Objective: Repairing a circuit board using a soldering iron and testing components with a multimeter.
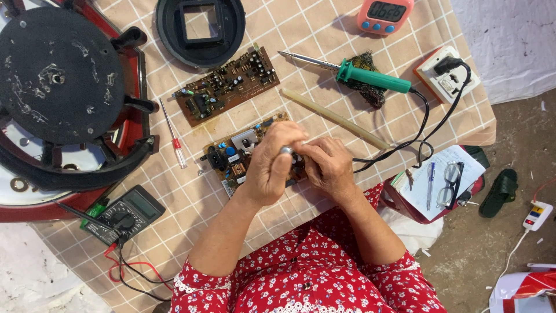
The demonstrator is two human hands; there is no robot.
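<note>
Both hands work over the lower circuit board (pixel 243 153) mid-surface, left hand (pixel 272 165) and right hand (pixel 327 165) pinched shut on a small metal component (pixel 286 150); soldering iron (pixel 359 74) lies apart.

Small metallic part (pixel 286 150) between the fingertips, mostly hidden, kind indiscernible.

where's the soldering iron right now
In the head view the green-handled soldering iron lies at upper right of the table, beyond both hands, between the pink timer and wall socket.

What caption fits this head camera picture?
Both hands, left and right, work a small part over a circuit board.
</note>
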